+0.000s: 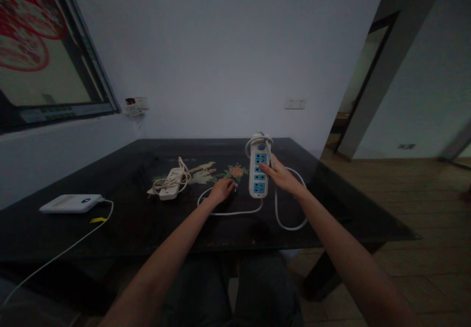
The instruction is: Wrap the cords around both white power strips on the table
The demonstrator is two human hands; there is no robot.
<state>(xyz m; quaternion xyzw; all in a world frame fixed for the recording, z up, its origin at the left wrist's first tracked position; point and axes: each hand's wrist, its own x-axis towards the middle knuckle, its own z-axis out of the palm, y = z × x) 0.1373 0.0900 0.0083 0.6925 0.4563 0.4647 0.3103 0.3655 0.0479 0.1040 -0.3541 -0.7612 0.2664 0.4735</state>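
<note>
My right hand (pixel 280 174) grips a white power strip (pixel 258 191) with blue socket faces by its right side, thumb on the front. The strip is tilted up over the dark table. Its white cord (pixel 239 213) loops around the upper end, and further loops hang to the right and run left along the table. My left hand (pixel 222 190) is low over the tabletop, fingers curled together at the cord's left loop. What lies inside those fingers is mostly hidden; a small white bit shows at the fingertips.
A second white power strip (pixel 170 193), wrapped in its own cord, lies left of my left hand. Farther left is a white box-shaped device (pixel 69 203) with a cable and yellow tag (pixel 98 220). Wall sockets (pixel 294 103) sit behind the black table (pixel 147 233), which has a floral print.
</note>
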